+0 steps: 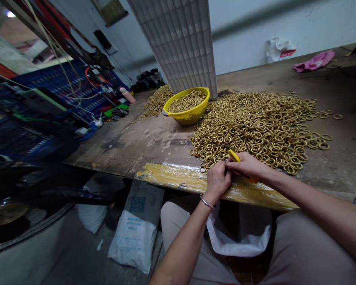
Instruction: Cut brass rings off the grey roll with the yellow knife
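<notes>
My right hand (247,165) is closed around a yellow-handled tool (234,155). Its dark tip points up and away from me; most of it is hidden in the palm, so its exact kind does not show. My left hand (218,179) meets the right at the fingertips, its fingers pinched together. Whatever the left fingers hold is too small or covered to make out. Both hands are over the table's front edge, just before a wide heap of brass-coloured rings (255,126). A yellow plastic basin (187,115) with more rings inside stands behind the heap's left side.
Clear-wrapped yellow tape (172,176) covers the table's front edge. An open white sack (240,247) hangs between my knees. A smaller ring pile (158,101), a grey ribbed panel (178,43) and a pink cloth (314,61) are farther back. A filled sack (136,229) is on the floor.
</notes>
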Available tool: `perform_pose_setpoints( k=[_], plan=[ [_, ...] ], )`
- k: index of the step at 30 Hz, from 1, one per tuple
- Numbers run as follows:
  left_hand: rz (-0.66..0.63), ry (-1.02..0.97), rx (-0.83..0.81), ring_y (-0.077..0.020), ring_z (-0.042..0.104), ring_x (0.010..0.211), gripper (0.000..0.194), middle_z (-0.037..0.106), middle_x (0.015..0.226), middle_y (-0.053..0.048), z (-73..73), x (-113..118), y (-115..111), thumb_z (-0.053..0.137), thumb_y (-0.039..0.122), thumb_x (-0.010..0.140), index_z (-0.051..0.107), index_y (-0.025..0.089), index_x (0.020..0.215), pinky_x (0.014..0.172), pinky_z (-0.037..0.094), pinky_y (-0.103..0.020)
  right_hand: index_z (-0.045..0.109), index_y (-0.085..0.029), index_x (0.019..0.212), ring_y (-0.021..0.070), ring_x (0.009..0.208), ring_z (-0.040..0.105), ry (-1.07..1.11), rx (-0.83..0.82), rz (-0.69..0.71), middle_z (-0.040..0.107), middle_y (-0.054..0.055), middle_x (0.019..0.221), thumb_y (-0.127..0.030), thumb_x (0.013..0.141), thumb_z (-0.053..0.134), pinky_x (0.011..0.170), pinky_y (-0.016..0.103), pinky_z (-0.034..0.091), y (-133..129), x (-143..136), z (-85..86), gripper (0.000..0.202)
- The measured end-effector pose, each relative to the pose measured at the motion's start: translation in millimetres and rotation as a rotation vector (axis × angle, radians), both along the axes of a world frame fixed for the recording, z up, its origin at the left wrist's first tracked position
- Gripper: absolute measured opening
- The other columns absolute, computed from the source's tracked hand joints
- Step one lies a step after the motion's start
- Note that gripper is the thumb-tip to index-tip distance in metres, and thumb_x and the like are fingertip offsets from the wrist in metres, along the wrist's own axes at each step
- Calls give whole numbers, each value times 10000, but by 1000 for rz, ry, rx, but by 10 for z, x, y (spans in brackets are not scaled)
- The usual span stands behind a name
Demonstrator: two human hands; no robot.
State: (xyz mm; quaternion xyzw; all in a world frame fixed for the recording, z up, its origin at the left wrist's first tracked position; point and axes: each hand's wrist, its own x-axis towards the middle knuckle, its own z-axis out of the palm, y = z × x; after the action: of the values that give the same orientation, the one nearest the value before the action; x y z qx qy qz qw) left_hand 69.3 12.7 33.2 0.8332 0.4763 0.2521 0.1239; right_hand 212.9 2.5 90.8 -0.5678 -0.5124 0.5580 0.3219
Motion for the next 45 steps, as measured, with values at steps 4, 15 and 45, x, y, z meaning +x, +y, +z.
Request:
perform_pose_setpoints(
  k=[4,15,45],
  plan=[
    [0,1,7,-201,602,726,126,640,799,-52,-6,3,10,485,234,908,577,195,831,644,410,-294,547,-174,655,62,358,329,-15,-8,10,440,-67,422,-227,718,550,378,192,237,9,-1,-9,82],
    [-6,-12,6,-192,599,722,120,638,794,-49,-23,-2,13,494,241,911,561,197,822,642,397,-285,540,-175,625,61,362,329,-28,8,26,437,-70,412,-244,708,553,393,192,240,2,0,15,109],
    [-3,-14,-2,-198,606,734,99,642,798,-50,-29,-4,18,507,228,892,565,202,817,653,418,-286,554,-175,640,62,367,329,-25,14,45,431,-70,420,-233,687,543,391,189,242,9,10,-17,76]
  ],
)
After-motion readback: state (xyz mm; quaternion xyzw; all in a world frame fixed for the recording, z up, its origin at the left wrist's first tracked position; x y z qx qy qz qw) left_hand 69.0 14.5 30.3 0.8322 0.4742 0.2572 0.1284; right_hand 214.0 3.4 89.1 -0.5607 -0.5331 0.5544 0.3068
